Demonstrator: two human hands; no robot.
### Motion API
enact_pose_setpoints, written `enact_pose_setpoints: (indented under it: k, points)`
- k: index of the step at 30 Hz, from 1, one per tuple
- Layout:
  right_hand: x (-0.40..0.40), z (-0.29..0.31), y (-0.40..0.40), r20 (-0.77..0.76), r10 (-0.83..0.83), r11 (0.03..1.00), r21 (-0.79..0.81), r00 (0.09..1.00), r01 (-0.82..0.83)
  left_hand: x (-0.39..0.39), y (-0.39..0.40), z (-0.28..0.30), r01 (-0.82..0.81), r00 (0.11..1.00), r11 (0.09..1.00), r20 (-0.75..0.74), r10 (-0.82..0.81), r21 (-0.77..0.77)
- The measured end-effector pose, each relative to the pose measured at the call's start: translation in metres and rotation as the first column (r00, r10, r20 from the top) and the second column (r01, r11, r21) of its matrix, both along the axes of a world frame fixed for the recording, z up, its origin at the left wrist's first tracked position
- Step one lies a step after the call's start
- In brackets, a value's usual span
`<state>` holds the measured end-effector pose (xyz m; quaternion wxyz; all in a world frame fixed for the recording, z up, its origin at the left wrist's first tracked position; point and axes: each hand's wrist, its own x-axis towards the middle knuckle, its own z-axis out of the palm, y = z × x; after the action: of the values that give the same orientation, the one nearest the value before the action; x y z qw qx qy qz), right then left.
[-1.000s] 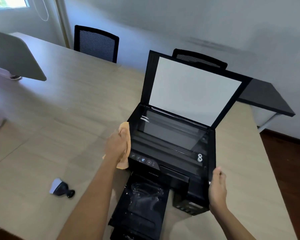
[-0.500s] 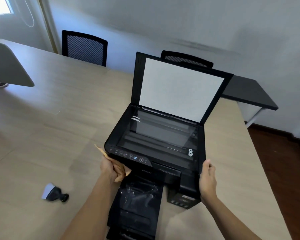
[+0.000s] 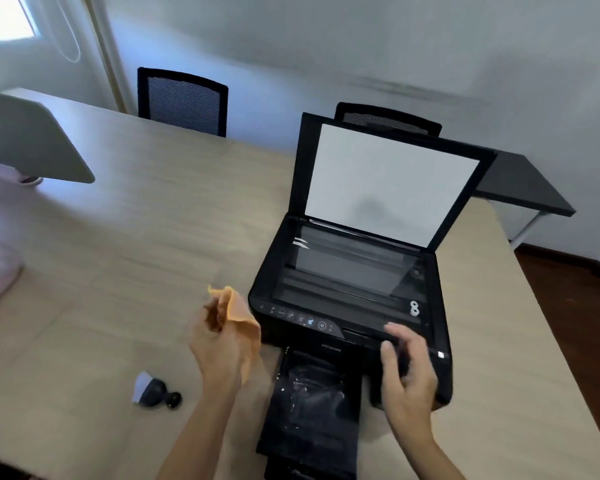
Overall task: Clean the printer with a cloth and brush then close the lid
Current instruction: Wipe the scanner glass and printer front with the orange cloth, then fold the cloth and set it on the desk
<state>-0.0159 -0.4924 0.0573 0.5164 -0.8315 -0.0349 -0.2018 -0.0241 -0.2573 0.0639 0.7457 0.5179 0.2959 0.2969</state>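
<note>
While the printer sits on the pale wooden counter with its lid raised and the white backing facing the camera, the left hand grips a bunched orange cloth just beside the printer's front left corner. The right hand, blurred, hovers over the printer's front right edge with fingers spread and relaxed, holding nothing. A small brush with a dark handle lies on the counter, left of the extended black output tray. Two black chairs stand behind the counter
</note>
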Motion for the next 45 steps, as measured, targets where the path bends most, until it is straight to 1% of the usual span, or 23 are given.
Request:
enact_pose_setpoints:
  k: [1, 3, 5, 6, 9, 10, 12, 13, 15, 17, 19, 21, 23, 25, 27, 29, 31, 33, 35, 38, 41, 43, 45]
  points:
    - [-0.004, 0.005, 0.028, -0.056, 0.205, 0.979, -0.014, 0.977, -0.206, -0.007, 0.009, 0.011, 0.115, 0.993, 0.983, 0.002, -0.116, 0.145]
    - [-0.003, 0.018, 0.079, -0.235, 0.511, 0.844, -0.042, 0.827, -0.534, -0.013, 0.027, 0.025, 0.303, 0.952, 0.874, -0.082, -0.294, 0.38]
    - [0.007, 0.029, 0.12, -0.342, 0.636, 0.718, -0.067, 0.692, -0.693, -0.014, 0.053, 0.038, 0.438, 0.896, 0.737, -0.188, -0.402, 0.515]
    - [0.011, 0.032, 0.138, -0.344, 0.66, 0.692, -0.07, 0.668, -0.719, -0.014, 0.067, 0.042, 0.482, 0.871, 0.674, -0.224, -0.437, 0.56]
    - [0.021, 0.041, 0.172, -0.317, 0.636, 0.729, -0.053, 0.703, -0.683, -0.014, 0.1, 0.056, 0.549, 0.809, 0.498, -0.279, -0.516, 0.671]
    - [0.024, 0.042, 0.179, -0.315, 0.638, 0.728, -0.052, 0.703, -0.684, -0.014, 0.109, 0.058, 0.55, 0.8, 0.458, -0.283, -0.529, 0.698]
    - [0.028, 0.045, 0.193, -0.322, 0.652, 0.701, -0.089, 0.686, -0.707, -0.017, 0.13, 0.059, 0.543, 0.789, 0.431, -0.262, -0.556, 0.721]
    - [0.028, 0.046, 0.198, -0.329, 0.672, 0.678, -0.087, 0.663, -0.73, -0.019, 0.14, 0.058, 0.552, 0.779, 0.425, -0.263, -0.569, 0.717]
    - [0.026, 0.056, 0.205, -0.312, 0.726, 0.642, -0.01, 0.612, -0.767, -0.023, 0.155, 0.052, 0.623, 0.728, 0.42, -0.293, -0.62, 0.66]
    - [0.024, 0.066, 0.211, -0.281, 0.77, 0.619, 0.108, 0.573, -0.778, -0.028, 0.17, 0.039, 0.745, 0.634, 0.386, -0.397, -0.663, 0.545]
    - [0.027, 0.069, 0.215, -0.257, 0.771, 0.631, 0.178, 0.583, -0.755, -0.031, 0.189, 0.018, 0.822, 0.552, 0.291, -0.56, -0.617, 0.49]
    - [0.034, 0.065, 0.217, -0.244, 0.725, 0.687, 0.195, 0.644, -0.7, -0.033, 0.21, 0.001, 0.838, 0.534, 0.217, -0.671, -0.514, 0.5]
    - [0.042, 0.06, 0.218, -0.263, 0.674, 0.739, 0.246, 0.69, -0.627, -0.033, 0.235, -0.008, 0.851, 0.521, 0.215, -0.718, -0.461, 0.479]
    - [0.053, 0.051, 0.218, -0.29, 0.629, 0.777, 0.206, 0.721, -0.594, -0.032, 0.254, -0.005, 0.833, 0.551, 0.259, -0.7, -0.454, 0.488]
    - [0.071, 0.036, 0.22, -0.314, 0.553, 0.827, 0.091, 0.772, -0.555, -0.025, 0.269, 0.003, 0.756, 0.653, 0.341, -0.612, -0.446, 0.558]
    - [0.088, 0.028, 0.224, -0.312, 0.473, 0.874, 0.044, 0.824, -0.484, -0.018, 0.279, 0.019, 0.656, 0.754, 0.438, -0.503, -0.423, 0.614]
    - [0.098, 0.03, 0.228, -0.277, 0.409, 0.91, 0.049, 0.869, -0.413, -0.014, 0.289, 0.036, 0.577, 0.815, 0.52, -0.4, -0.419, 0.63]
    - [0.099, 0.04, 0.231, -0.213, 0.396, 0.918, 0.06, 0.893, -0.392, -0.018, 0.298, 0.05, 0.536, 0.84, 0.59, -0.314, -0.442, 0.603]
    - [0.09, 0.046, 0.229, -0.138, 0.422, 0.907, 0.062, 0.896, -0.418, -0.029, 0.306, 0.055, 0.542, 0.832, 0.642, -0.243, -0.498, 0.542]
    - [0.059, 0.026, 0.22, -0.117, 0.496, 0.868, 0.058, 0.86, -0.493, -0.05, 0.314, 0.042, 0.609, 0.791, 0.656, -0.277, -0.546, 0.446]
    - [0.02, -0.029, 0.209, -0.336, 0.502, 0.852, 0.037, 0.797, -0.522, -0.071, 0.32, 0.001, 0.735, 0.676, 0.606, -0.397, -0.621, 0.304]
    - [-0.001, -0.068, 0.204, -0.484, 0.42, 0.861, -0.055, 0.768, -0.505, -0.078, 0.323, -0.036, 0.813, 0.568, 0.534, -0.518, -0.64, 0.231]
    - [-0.013, -0.093, 0.204, -0.582, 0.345, 0.87, -0.097, 0.736, -0.484, -0.078, 0.323, -0.071, 0.834, 0.517, 0.517, -0.601, -0.609, 0.194]
